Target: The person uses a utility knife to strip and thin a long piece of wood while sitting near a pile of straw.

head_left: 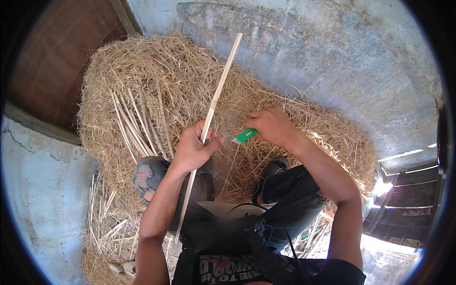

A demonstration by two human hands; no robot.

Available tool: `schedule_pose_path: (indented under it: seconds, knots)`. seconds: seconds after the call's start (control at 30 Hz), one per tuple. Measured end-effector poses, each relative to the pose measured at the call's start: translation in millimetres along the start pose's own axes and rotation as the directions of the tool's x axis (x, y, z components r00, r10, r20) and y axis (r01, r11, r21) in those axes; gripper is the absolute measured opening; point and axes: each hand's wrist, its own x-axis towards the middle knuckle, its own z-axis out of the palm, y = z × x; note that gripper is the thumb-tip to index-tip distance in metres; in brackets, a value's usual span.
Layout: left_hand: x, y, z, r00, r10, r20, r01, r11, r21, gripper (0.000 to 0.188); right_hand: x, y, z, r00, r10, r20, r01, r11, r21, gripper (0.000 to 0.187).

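Above the big pile of dry yellow straw (294, 123), our left hand (192, 149) grips the long, thin, pale wooden stick (216, 95) near its middle, which looks light and stiff, while our right hand (273, 126) pinches a small green-handled knife (245, 136).

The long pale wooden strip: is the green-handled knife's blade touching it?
Apart. The head view shows straw between the green-handled knife in the right hand and the long pale wooden strip gripped by the left hand.

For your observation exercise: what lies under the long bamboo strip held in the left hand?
Under the bamboo strip lies a straw pile, with cut strips nearby. The left hand covers its middle; below that it passes over the person's knee. The ground beneath the straw is hidden.
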Motion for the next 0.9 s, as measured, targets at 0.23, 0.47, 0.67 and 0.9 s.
schedule_pose_path:
  seconds: [0.23,0.47,0.67,0.9]
  knots:
    - [-3,3,10,0.997,-0.059,0.039,0.051,0.982,0.182,0.024,1,-3,1,1.000,-0.024,0.016,0.024,1.000,-0.006,0.032]
    - [-2,4,8,0.998,-0.032,0.061,0.018,0.973,0.232,0.027,2,-7,-1,0.999,-0.053,-0.005,0.053,0.999,-0.002,0.023]
    - [-3,14,6,0.997,-0.011,0.072,-0.003,0.980,0.200,0.029,3,-7,2,0.998,-0.067,-0.008,0.067,0.998,-0.013,0.025]
    - [-4,5,-3,1.000,-0.018,0.005,0.017,0.991,0.130,0.028,1,9,7,0.999,0.032,-0.043,-0.033,0.999,-0.029,0.028]
